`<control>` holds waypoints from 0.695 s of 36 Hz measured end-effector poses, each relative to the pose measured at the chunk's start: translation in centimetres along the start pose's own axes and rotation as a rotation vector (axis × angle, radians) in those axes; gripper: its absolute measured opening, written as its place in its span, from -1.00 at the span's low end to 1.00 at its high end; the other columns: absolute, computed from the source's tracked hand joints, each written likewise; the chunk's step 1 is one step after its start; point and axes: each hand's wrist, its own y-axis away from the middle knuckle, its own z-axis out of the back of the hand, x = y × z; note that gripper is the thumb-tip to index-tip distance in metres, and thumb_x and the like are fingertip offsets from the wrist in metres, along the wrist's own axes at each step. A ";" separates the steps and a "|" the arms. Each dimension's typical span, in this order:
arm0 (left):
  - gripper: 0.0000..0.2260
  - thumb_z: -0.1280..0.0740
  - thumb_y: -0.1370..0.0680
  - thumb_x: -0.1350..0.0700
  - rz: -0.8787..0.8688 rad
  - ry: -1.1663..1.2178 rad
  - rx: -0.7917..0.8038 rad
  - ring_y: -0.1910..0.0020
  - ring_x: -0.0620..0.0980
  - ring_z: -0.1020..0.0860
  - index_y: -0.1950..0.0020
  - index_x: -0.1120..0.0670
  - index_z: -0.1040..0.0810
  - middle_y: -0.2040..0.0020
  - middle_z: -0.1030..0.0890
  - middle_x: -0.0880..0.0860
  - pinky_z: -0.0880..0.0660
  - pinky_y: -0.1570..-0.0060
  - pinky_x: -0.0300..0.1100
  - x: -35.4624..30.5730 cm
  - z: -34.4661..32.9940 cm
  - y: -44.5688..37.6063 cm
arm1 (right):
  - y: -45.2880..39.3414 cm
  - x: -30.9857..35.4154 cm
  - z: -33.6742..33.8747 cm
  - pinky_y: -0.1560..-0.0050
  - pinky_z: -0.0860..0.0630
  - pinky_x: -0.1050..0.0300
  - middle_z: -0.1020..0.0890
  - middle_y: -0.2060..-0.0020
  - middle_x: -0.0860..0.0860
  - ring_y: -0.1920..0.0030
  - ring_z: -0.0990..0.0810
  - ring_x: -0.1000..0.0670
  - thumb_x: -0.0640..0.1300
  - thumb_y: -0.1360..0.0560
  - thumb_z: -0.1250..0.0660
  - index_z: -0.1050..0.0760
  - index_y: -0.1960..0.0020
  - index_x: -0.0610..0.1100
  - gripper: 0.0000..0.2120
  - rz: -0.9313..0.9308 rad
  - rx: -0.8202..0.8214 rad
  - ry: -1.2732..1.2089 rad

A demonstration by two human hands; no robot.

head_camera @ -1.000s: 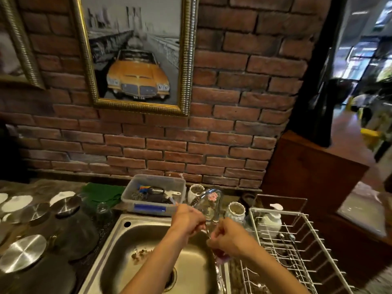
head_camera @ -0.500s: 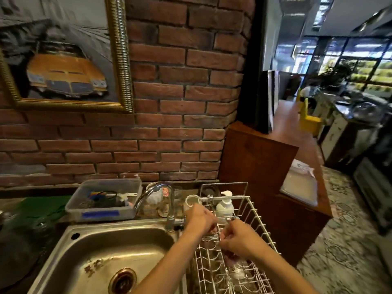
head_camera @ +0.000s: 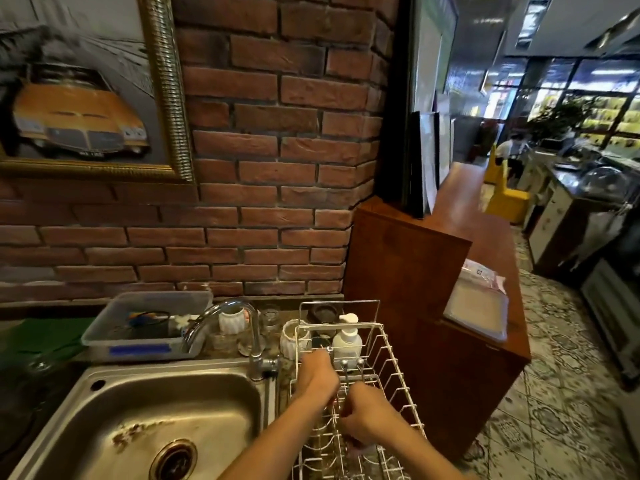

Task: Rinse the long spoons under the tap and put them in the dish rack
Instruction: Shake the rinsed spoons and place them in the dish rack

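Both my hands are over the white wire dish rack [head_camera: 393, 368], to the right of the steel sink [head_camera: 166, 414]. My left hand [head_camera: 317, 377] is closed around a bundle of long metal spoons [head_camera: 344, 364], whose thin ends stick out past my fingers toward the back of the rack. My right hand [head_camera: 367, 415] is closed on the near part of the same bundle, low inside the rack. Something pinkish shows under my right hand; I cannot tell what it is. The curved chrome tap [head_camera: 221, 315] stands behind the sink with no water visible.
A white pump bottle [head_camera: 347, 337] stands at the back of the rack. Small white ribbed cups [head_camera: 231, 320] and glasses sit behind the tap. A clear plastic tub [head_camera: 149, 327] rests left of them. A wooden counter [head_camera: 408, 265] rises right of the rack.
My view swung right from the sink to the rack. Both hands carried the spoons from over the sink into the dish rack and lowered them.
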 end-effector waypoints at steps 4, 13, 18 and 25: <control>-0.82 -0.20 -0.59 0.31 -0.025 -0.012 -0.015 0.12 -0.03 -0.53 0.11 0.04 -0.41 0.07 -0.52 0.03 -0.57 0.05 -0.10 -0.2 -0.3 -0.1 | -0.4 -0.3 -0.2 0.43 -0.52 0.31 -0.60 -0.02 -0.05 0.29 -0.57 0.08 -0.29 -0.48 -0.35 -0.38 0.06 -0.09 -0.82 -0.002 0.012 0.005; -0.71 -0.14 -0.63 0.17 -0.037 -0.281 -0.045 -0.20 0.08 -0.59 -0.26 0.09 -0.57 -0.23 -0.62 0.10 -0.48 -0.12 -0.07 -1.5 -1.8 0.1 | -0.9 -1.8 -0.7 0.34 -0.37 0.34 -0.44 0.24 0.09 0.25 -0.49 0.09 -0.37 -0.49 -0.29 -0.31 0.22 0.01 -0.68 0.108 0.042 -0.068; -0.74 -0.23 -0.60 0.19 0.011 -0.356 -0.002 -0.18 0.02 -0.61 -0.23 0.03 -0.59 -0.20 -0.64 0.04 -0.45 0.04 -0.13 -1.7 -2.3 0.1 | -1.3 -2.8 -1.2 0.40 -0.27 0.42 -0.43 0.29 0.15 0.31 -0.44 0.16 -0.32 -0.52 -0.28 -0.39 0.16 -0.01 -0.77 0.146 0.039 -0.067; -0.78 -0.20 -0.62 0.18 -0.060 -0.361 -0.045 -0.16 0.03 -0.60 -0.21 0.01 -0.54 -0.19 -0.63 0.03 -0.44 0.01 -0.09 -1.2 -2.4 0.1 | -1.4 -2.6 -2.3 0.16 -0.46 0.20 -0.55 0.18 0.05 0.13 -0.52 0.02 -0.31 -0.48 -0.28 -0.40 0.20 0.03 -0.75 0.127 0.018 -0.097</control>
